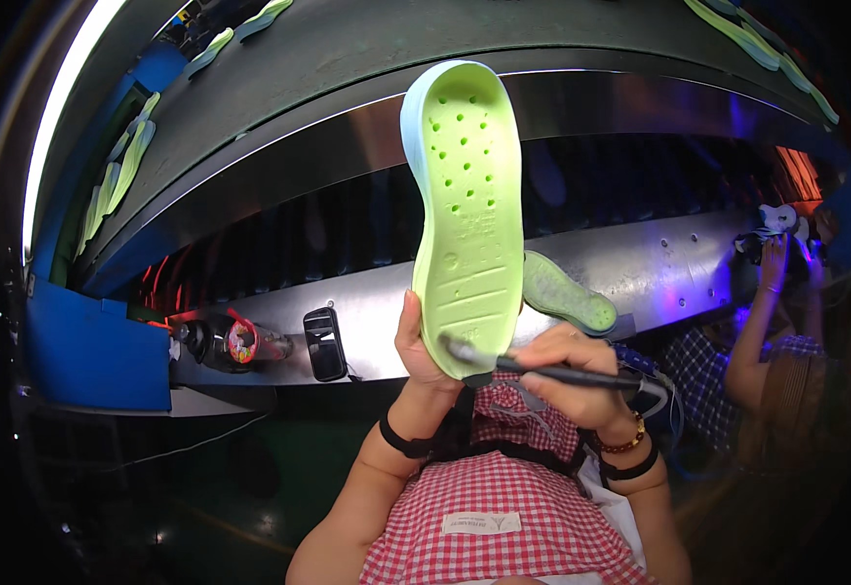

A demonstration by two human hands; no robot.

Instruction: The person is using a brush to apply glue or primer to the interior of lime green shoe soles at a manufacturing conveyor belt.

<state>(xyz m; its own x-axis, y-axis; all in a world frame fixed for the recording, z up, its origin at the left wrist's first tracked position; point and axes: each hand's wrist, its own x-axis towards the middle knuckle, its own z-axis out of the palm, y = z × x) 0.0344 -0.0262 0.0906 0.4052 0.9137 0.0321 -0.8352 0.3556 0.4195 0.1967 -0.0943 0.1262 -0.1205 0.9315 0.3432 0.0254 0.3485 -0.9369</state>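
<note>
My left hand (424, 346) is closed around the lower end of a lime-green shoe sole (474, 229) with a pale blue side. Its hollow face, with small holes at the far end and raised bars lower down, is turned up toward me. In my right hand (577, 375) is a black-handled brush (581, 376). The brush's tip, blurred by motion, lies over the lower end of the sole. Behind my right hand a second green sole (569, 292) rests on the metal ledge, partly hidden by the held one.
A black phone-like case (324, 344), a dark bottle (213, 339) and a cup with a red straw (245, 338) stand left on the metal ledge (377, 327). Beyond runs a dark conveyor belt (367, 44) carrying several soles (131, 161). At right, a co-worker's arms (767, 302) reach over the ledge.
</note>
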